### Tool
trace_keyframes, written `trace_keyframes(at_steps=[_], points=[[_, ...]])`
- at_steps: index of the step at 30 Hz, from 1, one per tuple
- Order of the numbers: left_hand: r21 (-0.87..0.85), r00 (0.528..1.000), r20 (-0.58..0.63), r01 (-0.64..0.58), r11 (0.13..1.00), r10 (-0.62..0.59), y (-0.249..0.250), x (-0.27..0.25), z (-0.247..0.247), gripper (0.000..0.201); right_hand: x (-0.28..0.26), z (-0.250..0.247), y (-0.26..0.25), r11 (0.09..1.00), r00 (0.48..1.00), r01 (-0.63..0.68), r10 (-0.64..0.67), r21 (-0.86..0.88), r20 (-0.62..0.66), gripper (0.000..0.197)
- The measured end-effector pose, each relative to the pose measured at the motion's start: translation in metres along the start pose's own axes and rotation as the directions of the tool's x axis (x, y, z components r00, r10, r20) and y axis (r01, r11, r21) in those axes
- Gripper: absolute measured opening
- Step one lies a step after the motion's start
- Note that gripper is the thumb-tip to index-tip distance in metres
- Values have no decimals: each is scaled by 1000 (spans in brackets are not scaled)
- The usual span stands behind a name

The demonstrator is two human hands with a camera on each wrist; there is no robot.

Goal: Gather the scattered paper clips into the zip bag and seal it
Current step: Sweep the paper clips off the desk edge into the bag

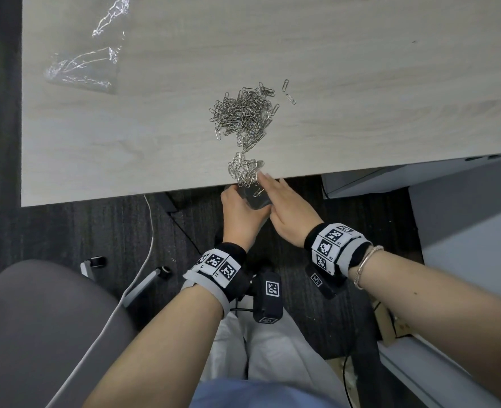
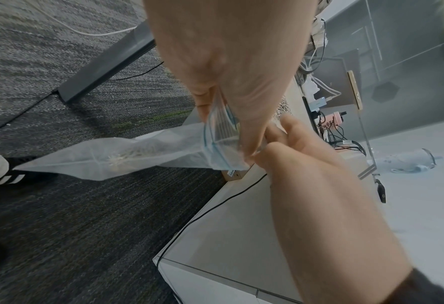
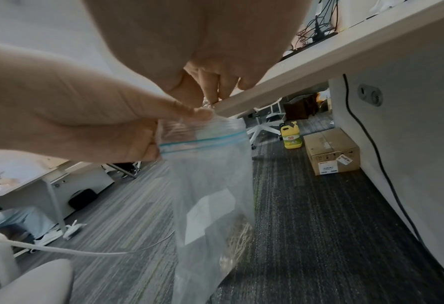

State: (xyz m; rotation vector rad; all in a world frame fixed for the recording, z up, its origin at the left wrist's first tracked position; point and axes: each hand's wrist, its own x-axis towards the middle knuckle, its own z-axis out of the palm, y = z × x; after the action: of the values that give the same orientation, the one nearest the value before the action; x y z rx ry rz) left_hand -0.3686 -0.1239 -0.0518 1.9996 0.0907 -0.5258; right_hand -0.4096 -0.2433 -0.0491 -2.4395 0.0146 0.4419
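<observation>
A large heap of silver paper clips (image 1: 243, 116) lies mid-table, and a smaller bunch (image 1: 244, 171) sits right at the table's near edge (image 1: 125, 198). Just below that edge my left hand (image 1: 237, 203) pinches the rim of the clear zip bag (image 3: 210, 185), holding its mouth open; the blue zip strip (image 3: 205, 142) is unsealed. Some clips (image 3: 239, 236) lie at the bag's bottom, and one clip (image 1: 259, 192) shows in its mouth. My right hand (image 1: 272, 187) rests with straight fingers on the edge, touching the small bunch. The bag (image 2: 137, 154) hangs over the carpet.
Crumpled clear plastic (image 1: 87, 63) lies at the table's far left. A grey chair (image 1: 37, 319) and a white cable (image 1: 147, 254) are on my left, and a pale cabinet (image 1: 464, 219) on my right. Under the desk stand a cardboard box (image 3: 329, 150) and a yellow bottle (image 3: 291, 136).
</observation>
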Motion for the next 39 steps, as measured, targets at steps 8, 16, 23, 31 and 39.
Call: trace_keyframes(at_steps=[8,16,23,31,39], points=[[-3,1000,11,17,1000,-17,-8,5,0,60,1,-12,-13,992,972,14,15,123,-233,60],[29,999,3,45,999,-45,-8,1,-8,59,34,-21,-10,997,981,-2,-14,-79,-192,70],[29,998,-1,65,997,-65,-8,3,-12,50,13,0,-6,999,998,43,-44,-26,-41,69],[12,999,1,40,999,-40,-6,2,-13,47,21,-14,-19,995,984,95,-89,32,-155,54],[-18,995,-28,97,995,-98,-7,6,-19,57,64,-16,-30,954,982,178,-187,-241,-15,47]])
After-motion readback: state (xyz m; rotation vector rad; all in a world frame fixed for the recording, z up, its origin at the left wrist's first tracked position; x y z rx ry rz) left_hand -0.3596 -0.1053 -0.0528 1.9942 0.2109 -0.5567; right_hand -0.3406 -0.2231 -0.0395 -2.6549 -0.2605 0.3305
